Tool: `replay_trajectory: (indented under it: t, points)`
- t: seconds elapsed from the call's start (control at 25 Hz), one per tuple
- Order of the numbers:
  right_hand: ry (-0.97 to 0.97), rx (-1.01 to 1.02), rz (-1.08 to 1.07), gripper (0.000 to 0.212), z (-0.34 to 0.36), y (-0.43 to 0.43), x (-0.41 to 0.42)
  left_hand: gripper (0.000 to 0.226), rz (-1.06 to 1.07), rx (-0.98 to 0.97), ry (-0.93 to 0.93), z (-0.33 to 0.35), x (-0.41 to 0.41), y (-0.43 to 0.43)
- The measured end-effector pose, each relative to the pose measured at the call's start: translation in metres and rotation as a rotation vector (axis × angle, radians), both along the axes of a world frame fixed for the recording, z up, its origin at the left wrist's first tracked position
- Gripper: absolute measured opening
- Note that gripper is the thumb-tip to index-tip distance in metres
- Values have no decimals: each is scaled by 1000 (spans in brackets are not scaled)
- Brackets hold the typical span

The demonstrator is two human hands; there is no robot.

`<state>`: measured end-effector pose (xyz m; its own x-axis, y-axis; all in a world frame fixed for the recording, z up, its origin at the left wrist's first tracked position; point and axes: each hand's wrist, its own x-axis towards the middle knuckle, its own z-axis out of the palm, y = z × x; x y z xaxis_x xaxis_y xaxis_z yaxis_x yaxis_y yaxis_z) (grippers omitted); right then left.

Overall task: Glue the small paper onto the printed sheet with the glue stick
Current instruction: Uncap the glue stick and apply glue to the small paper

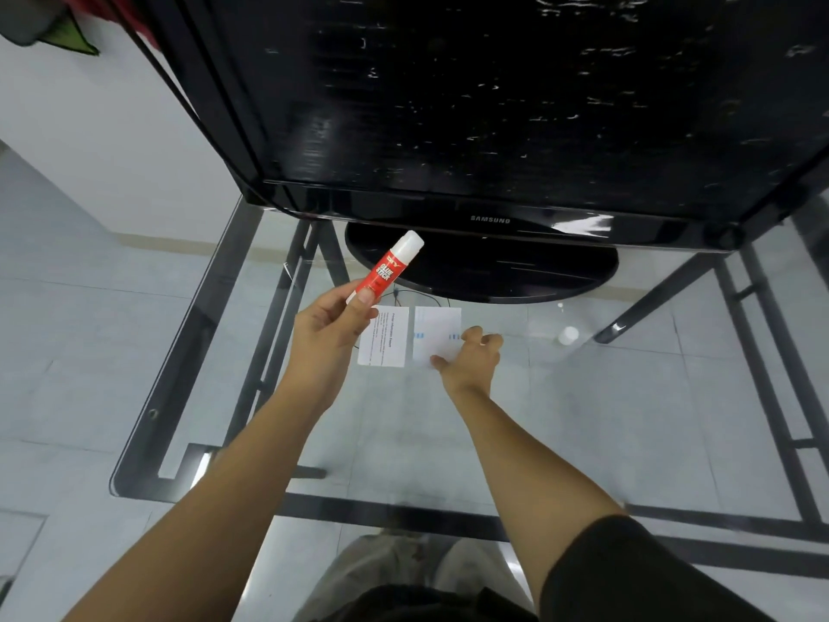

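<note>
Glue stick (pixel 389 269) is pinched aloft by left hand (pixel 329 327), clear of both papers. Right hand (pixel 471 359), fingers half-curled, seemingly steadies small paper (pixel 437 332), grip unclear, with printed sheet (pixel 383 338) just to its left.

On your worktop (pixel 403 424) the printed sheet (pixel 385 336) lies just left of the small paper (pixel 437 329), both before the monitor's base (pixel 493 271). Your right hand (pixel 471 359) holds the small paper's near right corner. Your left hand (pixel 325 329) holds the glue stick (pixel 389 264) above the sheet's far left corner. A small round piece (pixel 568 335) sits well right of both papers.
</note>
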<state>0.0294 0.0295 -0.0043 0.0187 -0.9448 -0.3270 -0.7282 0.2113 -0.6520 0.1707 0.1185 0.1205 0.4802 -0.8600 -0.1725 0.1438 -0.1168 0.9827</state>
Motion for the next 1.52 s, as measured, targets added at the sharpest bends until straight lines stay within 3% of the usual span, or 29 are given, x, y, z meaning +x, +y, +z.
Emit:
replay_trajectory:
  t: [0.24, 0.4, 0.6, 0.84, 1.08, 1.24, 1.44, 1.52]
  points:
    - [-67, 5, 59, 41, 1, 1, -13, 19, -37, -29, 53, -8, -3, 2]
    - [-37, -32, 92, 41, -1, 8, -50, 31, -53, 3, 174, -27, -18, -3]
    - [-6, -94, 216, 38, -3, 6, -105, 32, -111, 109, 273, -64, -44, -15]
    - [76, -98, 392, 41, -9, -2, -129, 16, -221, 250, 144, -99, -53, -23]
    - [140, -161, 484, 41, -15, -7, -128, 12, -188, 252, 103, -109, -55, -28]
    - [271, -292, 581, 41, -25, -11, -133, 14, -132, 203, 228, -111, -62, -29]
    - [403, -271, 713, 56, -40, -13, -141, 14, 158, 118, 653, -105, -75, -39]
    - [439, -280, 718, 57, -44, -12, -143, 15, 183, 113, 722, -106, -76, -46]
